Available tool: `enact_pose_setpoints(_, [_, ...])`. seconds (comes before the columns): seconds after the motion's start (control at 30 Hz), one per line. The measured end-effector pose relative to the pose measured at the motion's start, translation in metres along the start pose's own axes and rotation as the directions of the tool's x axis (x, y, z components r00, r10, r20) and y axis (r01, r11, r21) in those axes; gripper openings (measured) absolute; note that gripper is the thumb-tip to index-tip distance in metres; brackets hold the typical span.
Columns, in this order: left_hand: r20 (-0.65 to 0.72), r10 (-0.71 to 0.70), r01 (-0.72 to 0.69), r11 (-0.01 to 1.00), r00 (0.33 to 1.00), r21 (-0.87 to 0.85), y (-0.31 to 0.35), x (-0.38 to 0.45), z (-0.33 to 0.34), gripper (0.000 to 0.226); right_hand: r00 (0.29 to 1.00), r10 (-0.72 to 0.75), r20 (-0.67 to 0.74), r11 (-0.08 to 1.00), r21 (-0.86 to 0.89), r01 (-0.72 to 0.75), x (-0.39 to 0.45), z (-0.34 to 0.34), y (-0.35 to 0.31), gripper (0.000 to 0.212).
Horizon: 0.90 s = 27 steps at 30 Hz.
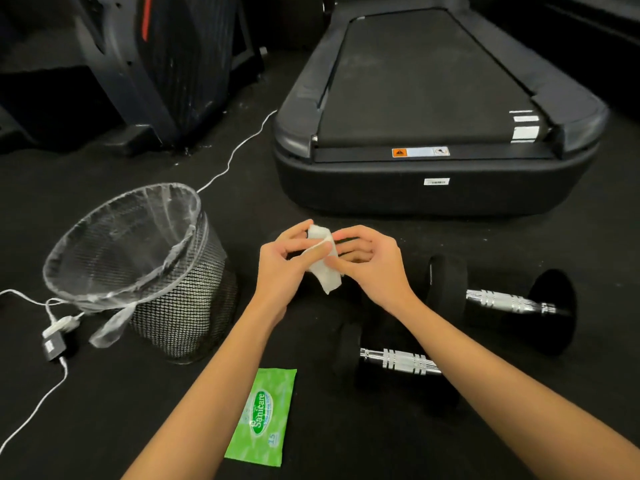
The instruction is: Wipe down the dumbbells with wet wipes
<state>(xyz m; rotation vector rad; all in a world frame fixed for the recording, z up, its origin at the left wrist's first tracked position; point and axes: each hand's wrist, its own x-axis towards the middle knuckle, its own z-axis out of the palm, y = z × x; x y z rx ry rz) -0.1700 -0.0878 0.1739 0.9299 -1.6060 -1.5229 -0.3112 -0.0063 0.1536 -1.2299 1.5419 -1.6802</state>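
White wipe (323, 263): 1, pinched by both hands | dumbbells: 2 | wipes pack (263, 415): 1

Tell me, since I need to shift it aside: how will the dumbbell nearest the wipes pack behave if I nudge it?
The near dumbbell will probably feel heavy for its size: thick black ends on a metal handle. It lies on its side, so a push across the handle may roll it. The ribbed handle likely grips well.

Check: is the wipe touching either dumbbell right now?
No: both hands, left hand and right hand, hold the white wet wipe up above the floor, clear of both dumbbells.
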Motion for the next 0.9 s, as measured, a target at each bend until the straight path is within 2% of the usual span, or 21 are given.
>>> enact_pose_setpoints(0.17, [-0.059, 0.126, -0.129, 0.991, 0.990, -0.039, 0.018, -0.014, -0.024, 0.035, 0.996, -0.013, 0.083, 1.000, 0.014, 0.011, 0.012, 0.021, -0.025, 0.024])
enact_pose_setpoints(0.27, [-0.113, 0.168, -0.174, 0.984, 0.979, -0.046, 0.027, -0.017, -0.048, 0.041, 0.988, -0.016, 0.157, 1.000, 0.010, 0.015, 0.023, 0.042, -0.037, 0.027])
enact_pose_setpoints(0.33, [-0.162, 0.202, -0.207, 0.978, 0.966, -0.009, 0.034, -0.019, -0.068, 0.046, 0.971, 0.040, 0.236, 0.999, -0.016, -0.037, 0.030, 0.058, -0.042, 0.030])
enact_pose_setpoints(0.4, [-0.215, 0.247, -0.240, 0.969, 0.945, 0.057, 0.040, -0.019, -0.092, 0.041, 0.937, 0.093, 0.337, 0.994, -0.087, -0.067, 0.038, 0.079, -0.043, 0.031])
enact_pose_setpoints(0.5, [-0.241, 0.300, -0.262, 0.949, 0.923, 0.177, 0.043, -0.015, -0.137, 0.023, 0.908, 0.069, 0.412, 0.992, -0.123, -0.020, 0.051, 0.120, -0.043, 0.024])
enact_pose_setpoints(0.6, [-0.261, 0.331, -0.240, 0.915, 0.907, 0.323, 0.043, -0.004, -0.186, 0.014, 0.928, 0.021, 0.372, 0.991, -0.131, 0.030, 0.071, 0.163, -0.047, 0.024])
enact_pose_setpoints(0.7, [-0.268, 0.378, -0.202, 0.836, 0.886, 0.511, 0.047, 0.006, -0.228, 0.013, 0.932, -0.022, 0.363, 0.980, -0.178, 0.092, 0.095, 0.204, -0.052, 0.024])
enact_pose_setpoints(0.8, [-0.271, 0.368, -0.090, 0.723, 0.890, 0.685, 0.047, 0.012, -0.257, 0.015, 0.917, -0.072, 0.392, 0.959, -0.227, 0.172, 0.114, 0.235, -0.053, 0.023])
enact_pose_setpoints(0.9, [-0.281, 0.337, 0.007, 0.629, 0.898, 0.777, 0.048, 0.010, -0.271, 0.027, 0.900, -0.095, 0.426, 0.917, -0.314, 0.245, 0.117, 0.249, -0.047, 0.022])
